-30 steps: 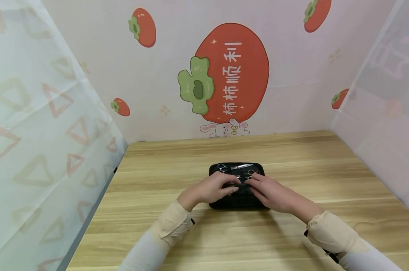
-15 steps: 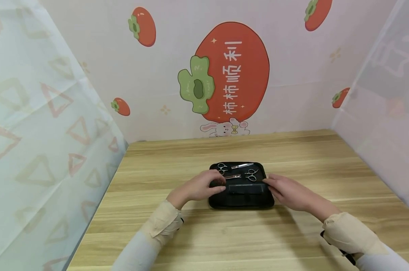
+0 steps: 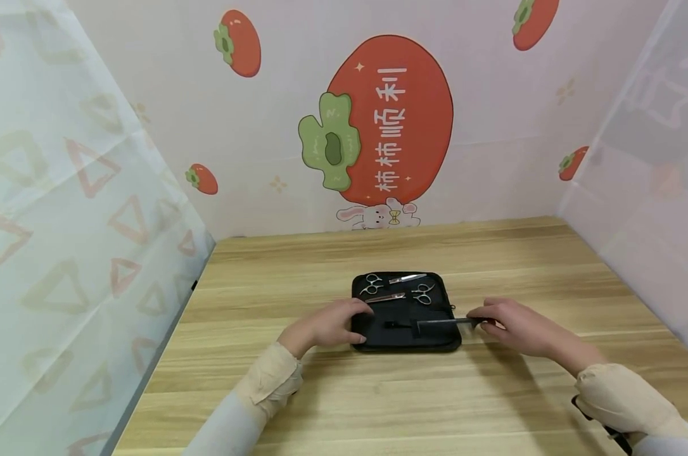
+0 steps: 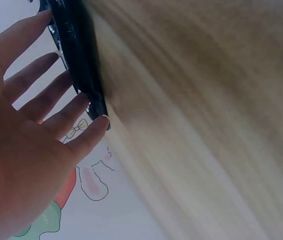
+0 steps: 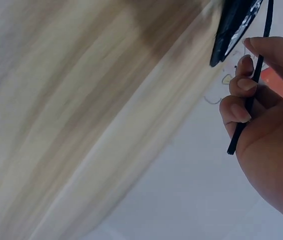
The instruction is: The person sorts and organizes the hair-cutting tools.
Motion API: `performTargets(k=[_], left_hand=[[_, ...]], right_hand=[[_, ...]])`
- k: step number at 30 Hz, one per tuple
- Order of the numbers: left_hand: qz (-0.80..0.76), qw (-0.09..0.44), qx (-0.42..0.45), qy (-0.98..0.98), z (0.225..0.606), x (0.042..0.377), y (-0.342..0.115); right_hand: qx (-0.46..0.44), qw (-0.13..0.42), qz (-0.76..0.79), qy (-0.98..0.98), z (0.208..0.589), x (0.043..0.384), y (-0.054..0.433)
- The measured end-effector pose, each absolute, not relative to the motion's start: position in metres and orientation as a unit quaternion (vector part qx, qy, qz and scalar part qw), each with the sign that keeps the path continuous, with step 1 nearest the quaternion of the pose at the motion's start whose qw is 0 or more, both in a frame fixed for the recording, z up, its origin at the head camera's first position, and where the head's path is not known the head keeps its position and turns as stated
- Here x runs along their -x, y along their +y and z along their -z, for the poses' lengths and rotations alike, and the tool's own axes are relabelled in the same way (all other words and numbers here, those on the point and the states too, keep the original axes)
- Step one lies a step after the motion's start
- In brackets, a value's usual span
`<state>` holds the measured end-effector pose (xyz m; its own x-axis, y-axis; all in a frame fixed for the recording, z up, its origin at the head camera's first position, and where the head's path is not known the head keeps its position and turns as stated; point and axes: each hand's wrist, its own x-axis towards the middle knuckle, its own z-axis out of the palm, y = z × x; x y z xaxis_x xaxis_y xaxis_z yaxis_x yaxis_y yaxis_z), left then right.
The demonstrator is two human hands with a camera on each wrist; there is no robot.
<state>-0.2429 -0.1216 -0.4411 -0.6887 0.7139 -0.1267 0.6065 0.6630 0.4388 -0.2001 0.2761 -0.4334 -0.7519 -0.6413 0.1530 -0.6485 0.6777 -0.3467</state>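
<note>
A black zip case (image 3: 378, 335) lies spread open on the table. Two pairs of silver scissors sit in its far half, one pair (image 3: 398, 278) behind the other (image 3: 386, 297). My left hand (image 3: 327, 324) is at the case's left edge; in the left wrist view the fingers (image 4: 41, 97) are fairly straight, tips right at the case's edge. Just right of the case, my right hand (image 3: 515, 323) pinches one end of a slim black comb (image 3: 443, 322), which reaches left over the near half. The comb (image 5: 254, 87) looks like a thin dark bar in the right wrist view.
The wooden table (image 3: 275, 278) runs back to a wall cloth (image 3: 492, 126) printed with persimmons. Side cloths hang at left (image 3: 64, 221) and right (image 3: 652, 158). A small zip pull (image 3: 453, 307) sticks out from the case's right edge.
My right hand has drawn the comb out of the case and moved right with it. The left hand has shifted from over the middle of the case to its left edge.
</note>
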Motion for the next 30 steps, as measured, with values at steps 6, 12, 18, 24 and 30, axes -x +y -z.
performTargets(k=[6, 12, 18, 24, 30], left_hand=[[-0.178, 0.139, -0.373, 0.900, 0.446, 0.240, -0.120], [-0.175, 0.147, -0.366, 0.902, 0.449, 0.237, -0.117], [-0.179, 0.145, -0.377, 0.897, 0.450, 0.236, -0.116], [-0.172, 0.154, -0.386, 0.893, 0.447, 0.233, -0.115], [-0.156, 0.164, -0.388, 0.894, 0.448, 0.232, -0.114]], right_hand=[[-0.344, 0.012, -0.201, -0.917, 0.438, 0.199, 0.298], [-0.333, 0.027, -0.199, -0.921, 0.439, 0.196, 0.308], [-0.324, 0.062, -0.144, -0.933, 0.439, 0.193, 0.308], [-0.300, 0.080, -0.071, -0.948, 0.433, 0.191, 0.304], [-0.303, 0.122, -0.024, -0.945, 0.432, 0.191, 0.299]])
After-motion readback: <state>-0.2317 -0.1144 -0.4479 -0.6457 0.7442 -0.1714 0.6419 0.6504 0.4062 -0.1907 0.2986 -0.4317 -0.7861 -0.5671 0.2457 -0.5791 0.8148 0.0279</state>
